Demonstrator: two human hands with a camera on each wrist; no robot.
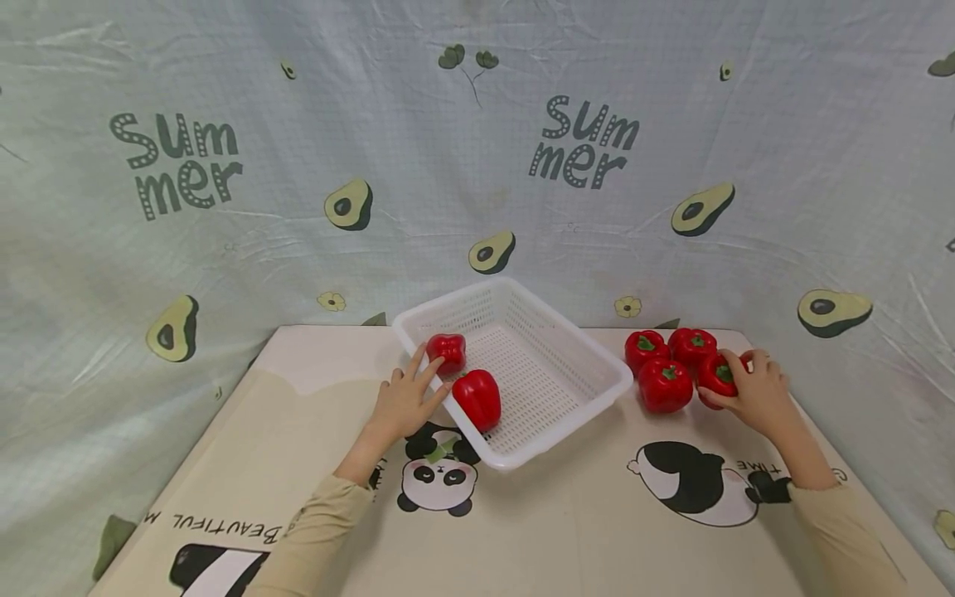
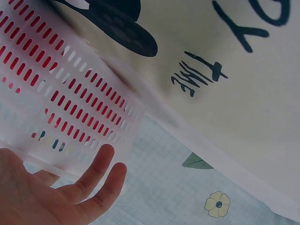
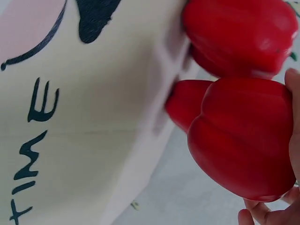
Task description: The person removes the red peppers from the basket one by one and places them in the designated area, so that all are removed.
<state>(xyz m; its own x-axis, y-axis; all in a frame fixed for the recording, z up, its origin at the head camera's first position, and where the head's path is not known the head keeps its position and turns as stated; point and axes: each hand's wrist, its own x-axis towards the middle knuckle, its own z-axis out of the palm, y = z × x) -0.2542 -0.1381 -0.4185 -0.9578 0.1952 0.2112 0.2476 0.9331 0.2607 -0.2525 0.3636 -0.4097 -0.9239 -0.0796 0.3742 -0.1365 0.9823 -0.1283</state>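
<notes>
On panda-print table (image 1: pixel 522 531) — peppers (image 1: pixel 666 386), avocado-print backdrop (image 1: pixel 418 124)

Lettering legible on the backdrop and the desk.
The grey word "SUMMER" (image 1: pixel 176 166), split over two lines, stands twice on the hanging cloth (image 1: pixel 418 149), left and right. On the printed desk (image 1: pixel 567 539), dark "BEAUTIFUL" (image 1: pixel 225 527) appears inverted at left, beside a single letter, M or W; "TIME" (image 1: pixel 758 468) lies inverted at right. The left wrist view shows "TIME" and a large "Y" (image 2: pixel 239 28); the right wrist view, "TIME".
</notes>
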